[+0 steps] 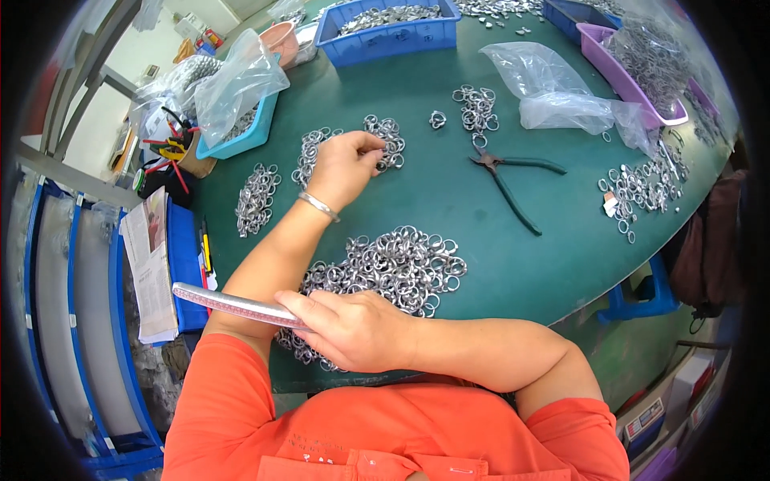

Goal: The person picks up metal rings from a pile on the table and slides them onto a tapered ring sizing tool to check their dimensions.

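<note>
My right hand (pixel 361 330) is wrapped round a ring mandrel (pixel 233 305), a long silver tapering rod with a reddish marked scale, which points left across my left forearm. Farther forward, my left hand (pixel 343 167) has its thumb and fingers pinched together at the edge of a small pile of silver rings (pixel 391 143). Whatever lies between those fingertips is too small to make out. Another small ring pile (pixel 311 152) sits just left of that hand, with a further pile (pixel 257 199) beyond it. A large heap of rings (pixel 401 268) lies under and in front of my right hand.
Green-handled pliers (pixel 513 176) lie spread on the green table (pixel 513 272). Farther off are more rings (pixel 479 108), a clear plastic bag (pixel 553 88) and a blue bin (pixel 389 40). Loose rings (pixel 642 188) and a purple basket (pixel 626 76) are at right; a turquoise bin (pixel 249 132) stands left.
</note>
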`<state>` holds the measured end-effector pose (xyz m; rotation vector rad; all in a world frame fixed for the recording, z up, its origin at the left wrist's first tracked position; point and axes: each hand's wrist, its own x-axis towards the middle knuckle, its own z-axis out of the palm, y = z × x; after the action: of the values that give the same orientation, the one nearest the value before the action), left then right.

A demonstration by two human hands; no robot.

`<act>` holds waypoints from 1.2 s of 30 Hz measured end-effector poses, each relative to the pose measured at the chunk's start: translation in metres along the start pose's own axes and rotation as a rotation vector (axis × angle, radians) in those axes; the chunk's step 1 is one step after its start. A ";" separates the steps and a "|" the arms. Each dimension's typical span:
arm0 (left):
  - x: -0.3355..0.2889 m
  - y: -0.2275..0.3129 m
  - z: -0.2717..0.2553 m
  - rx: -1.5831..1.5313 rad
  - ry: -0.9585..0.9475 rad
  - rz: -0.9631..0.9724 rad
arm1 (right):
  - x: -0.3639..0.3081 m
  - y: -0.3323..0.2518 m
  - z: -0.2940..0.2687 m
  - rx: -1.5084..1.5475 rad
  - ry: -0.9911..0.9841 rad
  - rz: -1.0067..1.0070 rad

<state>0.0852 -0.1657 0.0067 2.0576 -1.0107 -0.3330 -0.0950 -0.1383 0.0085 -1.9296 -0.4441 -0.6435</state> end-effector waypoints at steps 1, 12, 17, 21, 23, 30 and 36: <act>-0.005 0.002 -0.009 0.036 0.000 0.002 | -0.001 0.001 0.001 0.009 0.027 -0.016; -0.125 -0.045 -0.100 0.144 -0.388 -0.181 | 0.018 0.020 -0.015 0.078 0.279 0.205; -0.157 -0.054 -0.083 0.112 -0.163 -0.133 | 0.024 0.037 -0.016 0.387 0.397 0.458; -0.158 -0.052 -0.075 0.135 -0.038 0.037 | 0.022 0.035 -0.015 0.516 0.428 0.480; -0.160 -0.044 -0.068 0.066 -0.053 0.026 | 0.019 0.044 -0.011 0.484 0.414 0.431; -0.161 -0.042 -0.057 -0.052 -0.029 0.010 | 0.016 0.030 -0.018 0.344 0.270 0.385; -0.157 -0.040 -0.054 -0.107 -0.003 0.116 | 0.016 0.025 -0.019 0.330 0.205 0.276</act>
<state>0.0340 -0.0029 -0.0060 1.8943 -1.0860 -0.3235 -0.0729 -0.1659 0.0074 -1.5564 -0.1385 -0.5421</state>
